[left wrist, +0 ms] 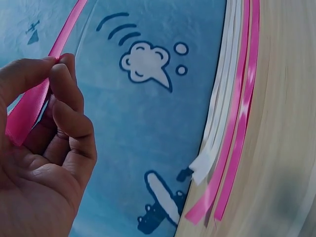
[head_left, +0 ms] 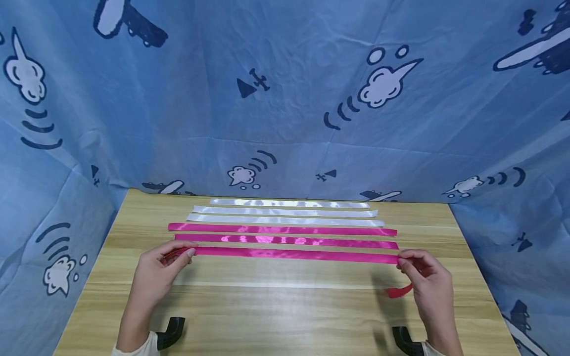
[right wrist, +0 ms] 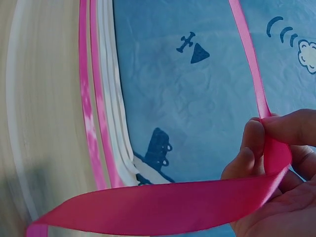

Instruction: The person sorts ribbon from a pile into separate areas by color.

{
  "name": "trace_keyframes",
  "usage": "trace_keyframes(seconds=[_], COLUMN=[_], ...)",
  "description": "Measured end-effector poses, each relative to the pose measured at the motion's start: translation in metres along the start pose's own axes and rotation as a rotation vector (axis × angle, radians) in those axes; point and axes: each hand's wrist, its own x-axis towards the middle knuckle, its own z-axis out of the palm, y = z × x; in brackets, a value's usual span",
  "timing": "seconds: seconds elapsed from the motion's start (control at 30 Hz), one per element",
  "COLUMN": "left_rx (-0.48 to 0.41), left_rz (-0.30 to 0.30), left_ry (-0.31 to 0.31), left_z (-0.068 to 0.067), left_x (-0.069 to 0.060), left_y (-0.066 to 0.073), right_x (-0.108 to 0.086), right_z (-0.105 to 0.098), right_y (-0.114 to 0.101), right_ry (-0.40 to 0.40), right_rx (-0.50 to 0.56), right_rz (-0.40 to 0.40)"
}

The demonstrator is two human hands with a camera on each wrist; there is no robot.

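Note:
A pink satin ribbon [head_left: 294,253] is stretched taut between the two hands, above the table. My left hand [head_left: 158,267] pinches it near one end between thumb and forefinger; in the left wrist view a short tail of ribbon [left wrist: 28,111] lies inside the palm. Toward the other end my right hand [head_left: 427,277] pinches it the same way. From there a longer loose tail [right wrist: 163,205] curves down across the right wrist view. Beyond the held ribbon, two pink ribbons [head_left: 285,241] and several white ribbons [head_left: 285,212] lie flat in parallel rows.
The wood-grain table [head_left: 276,316] ends at a blue patterned curtain [head_left: 294,113] behind the white ribbons, and the curtain also hangs at both sides. Black curved pieces [head_left: 171,333] show at both wrists, near the sleeves.

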Motion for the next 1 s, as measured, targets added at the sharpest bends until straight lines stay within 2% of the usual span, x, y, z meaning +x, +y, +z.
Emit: trace_keyframes(seconds=[0.17,0.47,0.63,0.83,1.0], left_rx=[-0.002,-0.038,-0.053,-0.103,-0.086], left_rz=[-0.022,0.007,-0.029,-0.052,-0.077], left_ry=[0.039,0.102,0.135,0.17,0.206], left_z=[-0.009,-0.023,-0.031,-0.039,-0.045], left_x=[-0.001,-0.002,0.0,0.0,0.0], left_y=[-0.004,-0.014,-0.022,-0.028,-0.031], right_x=[0.002,0.005,0.006,0.007,0.008], right_z=[-0.002,-0.006,-0.009,-0.011,-0.014], right_y=[0.001,0.001,0.002,0.004,0.005], right_ry=[0.014,0.037,0.065,0.073,0.086], right_rx=[0.007,0.033,0.013,0.086,0.078], right_rz=[0.008,0.013,0.02,0.017,0.003])
